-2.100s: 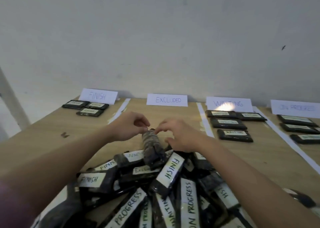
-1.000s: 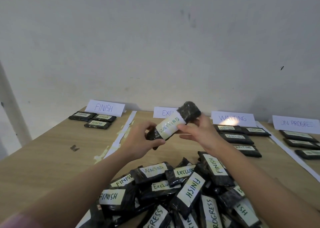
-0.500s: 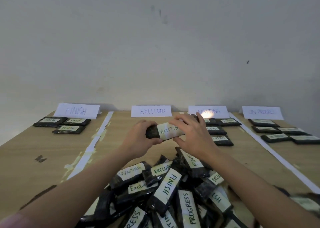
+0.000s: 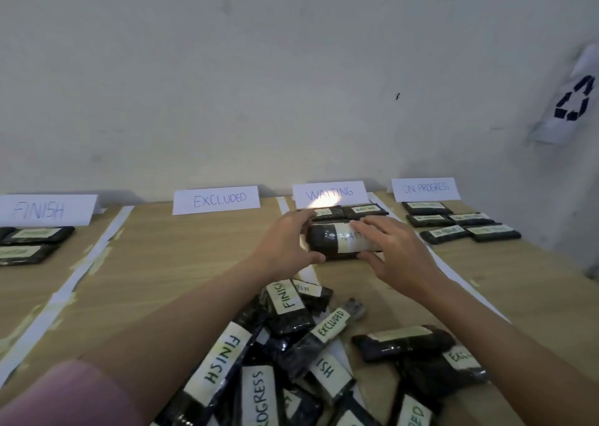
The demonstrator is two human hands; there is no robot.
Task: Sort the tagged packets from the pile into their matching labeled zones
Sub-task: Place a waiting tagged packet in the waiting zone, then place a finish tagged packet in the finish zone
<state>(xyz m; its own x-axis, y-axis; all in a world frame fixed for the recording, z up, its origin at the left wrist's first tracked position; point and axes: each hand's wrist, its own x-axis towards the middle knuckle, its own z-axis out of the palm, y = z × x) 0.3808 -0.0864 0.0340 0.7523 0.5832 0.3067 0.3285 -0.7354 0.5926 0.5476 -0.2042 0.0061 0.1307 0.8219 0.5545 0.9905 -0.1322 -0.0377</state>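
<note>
A black packet tagged WAITING (image 4: 334, 242) is held between my left hand (image 4: 285, 244) and my right hand (image 4: 393, 250), low over the WAITING zone. Behind it lie other WAITING packets (image 4: 366, 211) under the white WAITING sign (image 4: 329, 193). The pile of tagged black packets (image 4: 285, 351) fills the near middle of the wooden table (image 4: 168, 263); tags reading FINISH, EXCLUDED and PROGRESS show. White tape strips divide the zones.
Signs FINISH (image 4: 42, 210), EXCLUDED (image 4: 216, 199) and ON PROGRESS (image 4: 425, 189) stand along the wall. FINISH packets (image 4: 32, 244) lie far left, ON PROGRESS packets (image 4: 460, 226) far right. A white bag with a recycling mark (image 4: 573, 101) hangs at right.
Both hands lifted the WAITING packet out of the pile, turned it tag-up, and carried it forward and right down to the WAITING zone.
</note>
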